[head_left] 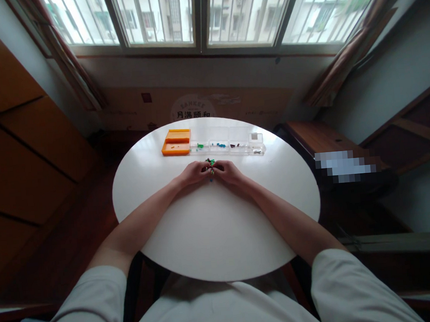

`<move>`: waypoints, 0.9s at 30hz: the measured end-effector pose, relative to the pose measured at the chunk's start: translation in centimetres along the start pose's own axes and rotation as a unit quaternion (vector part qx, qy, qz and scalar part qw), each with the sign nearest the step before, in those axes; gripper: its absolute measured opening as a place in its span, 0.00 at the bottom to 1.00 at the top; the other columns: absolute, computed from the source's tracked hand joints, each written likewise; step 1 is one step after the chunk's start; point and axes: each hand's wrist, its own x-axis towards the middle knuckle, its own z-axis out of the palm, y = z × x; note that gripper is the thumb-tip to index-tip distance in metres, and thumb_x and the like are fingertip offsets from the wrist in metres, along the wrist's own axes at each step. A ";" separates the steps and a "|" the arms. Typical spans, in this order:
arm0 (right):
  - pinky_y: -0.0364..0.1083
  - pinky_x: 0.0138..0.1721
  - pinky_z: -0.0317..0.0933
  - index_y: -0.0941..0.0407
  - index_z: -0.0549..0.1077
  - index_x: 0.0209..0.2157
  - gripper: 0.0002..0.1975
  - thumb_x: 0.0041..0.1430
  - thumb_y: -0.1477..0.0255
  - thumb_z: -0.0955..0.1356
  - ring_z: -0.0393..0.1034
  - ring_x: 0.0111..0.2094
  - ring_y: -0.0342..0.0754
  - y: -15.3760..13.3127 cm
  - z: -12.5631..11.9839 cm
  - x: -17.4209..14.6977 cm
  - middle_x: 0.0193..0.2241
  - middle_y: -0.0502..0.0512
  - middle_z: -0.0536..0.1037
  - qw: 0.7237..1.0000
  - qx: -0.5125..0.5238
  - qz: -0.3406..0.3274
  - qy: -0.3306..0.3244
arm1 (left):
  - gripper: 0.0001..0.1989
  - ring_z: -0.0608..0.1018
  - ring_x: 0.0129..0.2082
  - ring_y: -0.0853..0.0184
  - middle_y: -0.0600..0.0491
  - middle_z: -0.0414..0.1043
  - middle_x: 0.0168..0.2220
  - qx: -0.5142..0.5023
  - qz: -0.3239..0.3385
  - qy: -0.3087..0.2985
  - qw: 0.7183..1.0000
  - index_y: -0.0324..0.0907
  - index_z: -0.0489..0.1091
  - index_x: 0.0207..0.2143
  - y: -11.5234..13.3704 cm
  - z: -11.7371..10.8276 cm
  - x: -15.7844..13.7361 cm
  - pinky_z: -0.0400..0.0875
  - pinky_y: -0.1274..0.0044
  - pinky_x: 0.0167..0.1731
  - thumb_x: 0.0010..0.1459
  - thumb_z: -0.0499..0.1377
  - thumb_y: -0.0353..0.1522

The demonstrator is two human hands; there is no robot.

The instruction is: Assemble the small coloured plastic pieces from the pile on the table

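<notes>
My left hand and my right hand meet over the far half of the white table. Their fingertips are closed together on a small cluster of coloured pieces, mostly green with dark parts; its exact kind is too small to tell. Just below the fingertips shows a tiny blue piece. Beyond my hands stands a row of clear plastic boxes with lids raised, holding small green pieces, blue pieces and dark red pieces. At the row's left end, an orange box lies open with a few orange bits inside.
The round white table has its near edge at my body. A wooden cabinet with a blurred-out patch on it stands to the right. Behind the table are a printed cardboard panel and a barred window.
</notes>
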 end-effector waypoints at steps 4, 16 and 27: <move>0.41 0.31 0.57 0.62 0.76 0.32 0.13 0.52 0.70 0.63 0.65 0.27 0.43 0.0 0.0 0.0 0.26 0.53 0.76 1.000 0.000 0.001 0.002 | 0.15 0.63 0.22 0.75 0.57 0.66 0.21 0.003 0.001 0.001 1.000 0.37 0.73 0.32 0.0 0.1 0.0 0.52 0.82 0.24 0.56 0.52 0.39; 0.41 0.30 0.56 0.62 0.76 0.32 0.13 0.52 0.70 0.63 0.65 0.26 0.42 0.3 0.2 0.0 0.26 0.53 0.76 1.000 -0.003 0.005 0.003 | 0.15 0.64 0.22 0.75 0.57 0.66 0.21 0.002 0.005 -0.001 1.000 0.37 0.72 0.31 -0.1 0.1 0.0 0.53 0.82 0.24 0.57 0.52 0.39; 0.41 0.30 0.56 0.62 0.76 0.32 0.13 0.52 0.70 0.63 0.65 0.26 0.42 0.3 0.1 0.0 0.26 0.53 0.76 1.000 -0.006 0.000 0.004 | 0.15 0.63 0.21 0.76 0.58 0.65 0.20 -0.001 0.013 0.004 1.000 0.37 0.72 0.31 -0.2 0.2 0.1 0.52 0.82 0.24 0.57 0.52 0.39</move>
